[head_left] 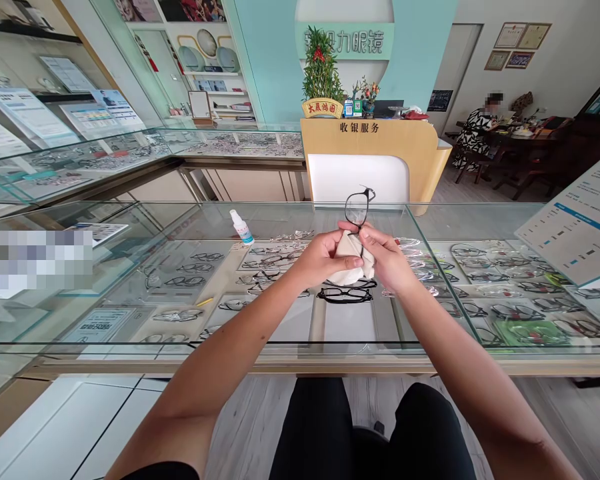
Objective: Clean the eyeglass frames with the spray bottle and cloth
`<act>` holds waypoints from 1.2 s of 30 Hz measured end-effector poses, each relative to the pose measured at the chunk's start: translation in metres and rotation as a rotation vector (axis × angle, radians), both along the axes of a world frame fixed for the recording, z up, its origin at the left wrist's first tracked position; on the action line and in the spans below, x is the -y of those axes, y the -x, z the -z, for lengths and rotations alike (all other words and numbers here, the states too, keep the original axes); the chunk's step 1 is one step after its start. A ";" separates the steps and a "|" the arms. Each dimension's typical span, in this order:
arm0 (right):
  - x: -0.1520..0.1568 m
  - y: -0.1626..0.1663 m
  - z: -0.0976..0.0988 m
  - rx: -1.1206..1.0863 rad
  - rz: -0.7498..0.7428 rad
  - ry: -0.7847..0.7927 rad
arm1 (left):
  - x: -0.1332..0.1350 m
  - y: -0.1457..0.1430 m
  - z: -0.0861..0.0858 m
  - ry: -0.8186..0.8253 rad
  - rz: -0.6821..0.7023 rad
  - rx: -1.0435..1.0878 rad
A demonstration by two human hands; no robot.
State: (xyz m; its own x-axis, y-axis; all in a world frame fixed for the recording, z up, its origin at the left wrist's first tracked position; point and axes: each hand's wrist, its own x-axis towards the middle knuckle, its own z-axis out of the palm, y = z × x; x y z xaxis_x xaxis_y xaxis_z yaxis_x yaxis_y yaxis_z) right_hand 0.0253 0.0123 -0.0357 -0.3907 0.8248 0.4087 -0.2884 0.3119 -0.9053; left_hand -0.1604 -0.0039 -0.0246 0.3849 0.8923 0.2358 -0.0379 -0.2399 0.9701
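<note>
At frame centre, we see the left hand point(325, 257) and right hand point(387, 257) with fingers curled around a cream cloth point(351, 260), which hides one lens of the black-framed glasses point(358, 205).

My hands: matt cream cleaning cloth point(351, 261), soft; glossy black plastic-looking eyeglass frame point(359, 205). Display counter point(290, 220): smooth clear glass top. Spray bottle point(241, 227): white plastic. Cashier desk point(420, 157): light wood-look.

Glasses point(359, 205): black frame. Cloth point(351, 261): plain beige. Spray bottle point(241, 227): white, blue label. Cashier desk point(375, 157): tan wood, white panel. Wall point(420, 47): teal. Seated person's garment point(473, 137): black-and-white patterned.
</note>
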 end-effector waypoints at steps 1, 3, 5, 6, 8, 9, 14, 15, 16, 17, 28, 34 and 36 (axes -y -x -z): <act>0.001 0.001 0.000 -0.014 -0.006 0.011 | 0.001 -0.002 0.000 -0.014 -0.021 0.002; 0.004 0.003 0.000 -0.045 -0.029 0.041 | 0.003 -0.007 0.001 -0.056 -0.066 0.006; 0.006 0.006 0.001 -0.065 -0.042 0.066 | 0.005 -0.011 0.002 -0.093 -0.115 0.020; 0.007 0.007 0.001 -0.068 -0.042 0.075 | 0.005 -0.012 0.003 -0.105 -0.140 0.031; 0.008 0.009 0.002 -0.059 -0.041 0.090 | 0.007 -0.014 0.005 -0.123 -0.187 0.052; 0.009 0.009 0.003 -0.046 -0.042 0.099 | 0.008 -0.015 0.006 -0.133 -0.210 0.059; 0.011 0.009 0.002 -0.005 -0.053 0.136 | 0.012 -0.019 0.004 -0.189 -0.292 0.082; 0.011 0.009 0.002 -0.010 -0.061 0.134 | 0.013 -0.019 0.003 -0.204 -0.302 0.078; 0.011 0.009 0.002 -0.015 -0.068 0.128 | 0.013 -0.019 0.002 -0.218 -0.312 0.071; 0.011 0.009 0.001 -0.018 -0.070 0.118 | 0.013 -0.018 0.002 -0.230 -0.320 0.061; 0.007 0.005 -0.003 -0.088 -0.002 0.138 | 0.000 -0.001 0.006 -0.109 -0.076 -0.024; 0.009 0.007 -0.003 -0.038 0.023 0.121 | 0.002 -0.007 0.006 -0.083 -0.099 0.019; 0.010 0.009 -0.003 -0.033 0.005 0.108 | 0.003 -0.010 0.006 -0.083 -0.122 0.049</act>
State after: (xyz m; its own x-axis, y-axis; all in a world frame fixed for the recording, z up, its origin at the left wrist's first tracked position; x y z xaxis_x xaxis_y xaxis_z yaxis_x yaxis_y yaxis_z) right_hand 0.0166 0.0025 -0.0331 -0.3742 0.8666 0.3301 -0.3169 0.2150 -0.9238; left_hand -0.1506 -0.0072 -0.0305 0.2607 0.9084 0.3267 -0.0500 -0.3253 0.9443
